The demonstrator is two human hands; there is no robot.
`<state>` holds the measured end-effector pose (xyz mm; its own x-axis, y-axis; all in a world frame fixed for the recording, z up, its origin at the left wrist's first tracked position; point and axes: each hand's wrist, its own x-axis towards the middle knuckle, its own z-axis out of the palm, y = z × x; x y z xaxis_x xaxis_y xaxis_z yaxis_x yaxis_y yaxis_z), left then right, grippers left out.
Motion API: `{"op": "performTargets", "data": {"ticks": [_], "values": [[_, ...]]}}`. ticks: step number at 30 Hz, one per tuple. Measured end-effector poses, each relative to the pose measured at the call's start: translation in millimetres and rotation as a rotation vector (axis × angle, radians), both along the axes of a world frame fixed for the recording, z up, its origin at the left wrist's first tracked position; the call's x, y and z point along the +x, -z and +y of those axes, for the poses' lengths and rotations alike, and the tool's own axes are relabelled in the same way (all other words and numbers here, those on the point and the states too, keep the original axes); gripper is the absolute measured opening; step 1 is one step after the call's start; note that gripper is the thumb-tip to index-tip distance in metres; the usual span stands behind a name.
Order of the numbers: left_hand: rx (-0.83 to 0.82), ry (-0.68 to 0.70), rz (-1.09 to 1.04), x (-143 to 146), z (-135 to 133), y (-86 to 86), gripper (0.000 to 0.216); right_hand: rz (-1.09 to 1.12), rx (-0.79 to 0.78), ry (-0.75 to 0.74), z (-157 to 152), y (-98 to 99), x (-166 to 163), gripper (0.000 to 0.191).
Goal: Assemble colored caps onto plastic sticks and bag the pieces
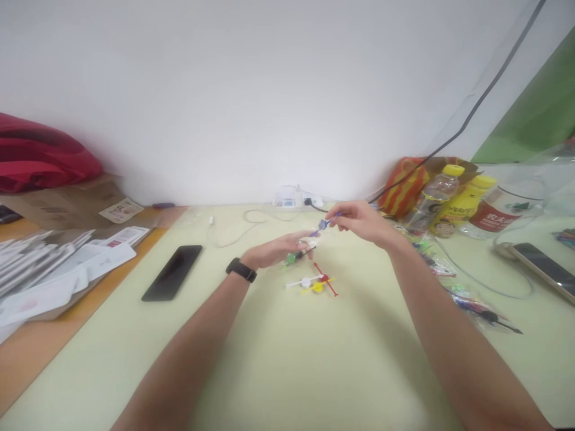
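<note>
The right hand (362,222) is pinched nearly closed, thumb and forefinger tips holding a small blue plastic piece (322,225) in the air above the middle of the bench (287,359). Just below and to the left of it, the left hand (272,251) lies low over the bench with its fingers stretched out and lightly closed on a green plastic piece (291,259). Something white shows at its fingertips, but the frame is too blurred to show exactly how the fingers sit on it. The two held pieces are close together, and I cannot tell whether they touch.

These pieces look like thin moulded plastic: very light, stiff along the shaft, and smooth enough to slip or twist between bare fingertips. The narrow stems look likely to bend or snap under a hard squeeze. A fingertip pinch near the thicker hub or end, rather than mid-stem, seems the safest hold.

On the bench just in front of the left hand lie three more: a white piece (303,282), a yellow piece (317,287) and a red stick (326,280), crossing one another. A black wristband (241,270) sits on the left wrist. A dark smartphone (172,272) lies well to the left, and drink bottles (433,197) stand at the far right.
</note>
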<state>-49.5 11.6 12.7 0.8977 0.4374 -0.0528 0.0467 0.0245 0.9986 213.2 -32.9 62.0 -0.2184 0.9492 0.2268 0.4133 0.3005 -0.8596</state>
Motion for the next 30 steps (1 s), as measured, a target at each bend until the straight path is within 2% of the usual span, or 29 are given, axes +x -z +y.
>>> {"op": "performTargets", "data": {"ticks": [7,14,20,26,30], "values": [[0.066,0.024,0.031,-2,3,3.0,0.073,-0.056,0.101,0.093,1,-1.8,5,0.016],[0.103,0.045,0.040,0,3,4.6,0.072,-0.112,-0.015,-0.092,-8,-9.4,-4,0.017],[0.145,0.029,0.030,5,-1,2.1,0.067,-0.088,-0.059,-0.195,-5,-3.9,-12,0.020],[0.148,0.015,0.008,10,-3,2.4,0.046,-0.074,-0.124,-0.354,-9,-4.5,-23,0.027],[0.155,0.007,0.007,10,-3,3.3,0.037,-0.100,-0.145,-0.371,-17,-13.6,-25,0.040]]}}
